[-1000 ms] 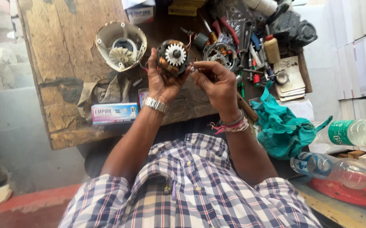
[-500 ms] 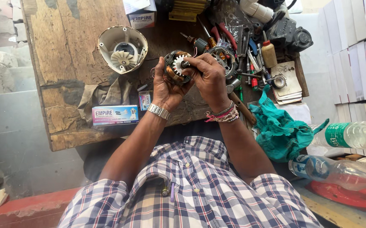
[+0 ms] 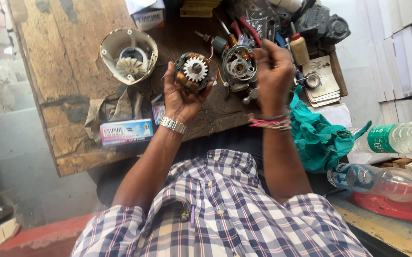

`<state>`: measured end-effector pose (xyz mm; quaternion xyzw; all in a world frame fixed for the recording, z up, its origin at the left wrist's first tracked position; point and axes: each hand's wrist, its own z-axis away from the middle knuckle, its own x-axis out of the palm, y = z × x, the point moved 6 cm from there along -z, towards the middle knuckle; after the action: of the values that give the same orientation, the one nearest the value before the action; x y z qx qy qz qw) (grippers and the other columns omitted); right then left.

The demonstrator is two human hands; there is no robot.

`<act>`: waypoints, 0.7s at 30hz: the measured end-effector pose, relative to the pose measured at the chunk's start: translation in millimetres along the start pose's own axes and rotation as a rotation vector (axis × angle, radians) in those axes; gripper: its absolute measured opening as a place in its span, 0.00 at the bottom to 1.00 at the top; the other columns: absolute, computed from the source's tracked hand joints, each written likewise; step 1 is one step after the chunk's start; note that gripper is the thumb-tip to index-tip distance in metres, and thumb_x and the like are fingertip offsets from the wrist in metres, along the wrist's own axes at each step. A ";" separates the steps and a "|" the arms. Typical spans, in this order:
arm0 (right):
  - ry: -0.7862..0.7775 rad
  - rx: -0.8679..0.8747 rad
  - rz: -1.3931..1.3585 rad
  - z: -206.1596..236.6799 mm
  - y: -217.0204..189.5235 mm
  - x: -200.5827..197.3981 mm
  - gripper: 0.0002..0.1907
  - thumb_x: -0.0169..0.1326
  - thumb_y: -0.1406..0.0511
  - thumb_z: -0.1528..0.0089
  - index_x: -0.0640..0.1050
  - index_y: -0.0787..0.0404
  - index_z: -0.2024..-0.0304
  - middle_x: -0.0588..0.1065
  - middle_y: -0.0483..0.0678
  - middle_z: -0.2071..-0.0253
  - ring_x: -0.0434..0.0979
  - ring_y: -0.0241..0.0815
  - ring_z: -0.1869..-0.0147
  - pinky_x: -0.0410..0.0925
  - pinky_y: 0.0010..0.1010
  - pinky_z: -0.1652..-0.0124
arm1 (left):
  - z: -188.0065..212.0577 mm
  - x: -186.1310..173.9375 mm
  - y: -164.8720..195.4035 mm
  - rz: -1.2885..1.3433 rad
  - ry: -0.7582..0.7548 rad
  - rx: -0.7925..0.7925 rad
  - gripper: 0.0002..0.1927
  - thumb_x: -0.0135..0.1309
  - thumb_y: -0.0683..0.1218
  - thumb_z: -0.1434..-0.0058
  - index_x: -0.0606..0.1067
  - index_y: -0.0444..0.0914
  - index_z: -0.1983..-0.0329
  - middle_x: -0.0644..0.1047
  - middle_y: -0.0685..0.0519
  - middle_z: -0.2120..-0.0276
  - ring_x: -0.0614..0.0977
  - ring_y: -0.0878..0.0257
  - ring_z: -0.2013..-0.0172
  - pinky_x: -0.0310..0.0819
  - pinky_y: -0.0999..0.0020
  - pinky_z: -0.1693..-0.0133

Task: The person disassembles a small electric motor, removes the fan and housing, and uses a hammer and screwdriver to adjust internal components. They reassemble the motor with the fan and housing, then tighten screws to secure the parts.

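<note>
Left hand (image 3: 180, 97) cups motor (image 3: 192, 72), gear up, frame centre. Right hand (image 3: 273, 71) pinched at housing (image 3: 238, 65); contents hidden. Best keep motor level, grip firm.

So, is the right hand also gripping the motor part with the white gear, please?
No, only the left hand holds the motor part; the right hand is beside it.

Single head view — looks steeply down over chest onto near workbench (image 3: 63, 85); hands mid-frame.
</note>
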<state>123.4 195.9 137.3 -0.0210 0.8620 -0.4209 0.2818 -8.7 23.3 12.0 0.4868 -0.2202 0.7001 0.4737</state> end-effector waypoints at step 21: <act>-0.154 0.129 -0.206 -17.3 -10.3 0.3 0.09 0.64 0.72 0.36 0.75 0.65 0.59 0.79 0.51 0.60 0.84 0.36 0.61 0.77 0.28 0.68 | 0.7 -1.7 17.7 0.019 -0.036 0.065 0.45 0.61 0.71 0.48 0.68 0.36 0.38 0.76 0.42 0.48 0.83 0.46 0.52 0.87 0.54 0.55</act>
<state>112.4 201.6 153.1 -0.1234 0.8023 -0.4993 0.3030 -23.7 13.9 13.5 0.5125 -0.2102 0.7025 0.4469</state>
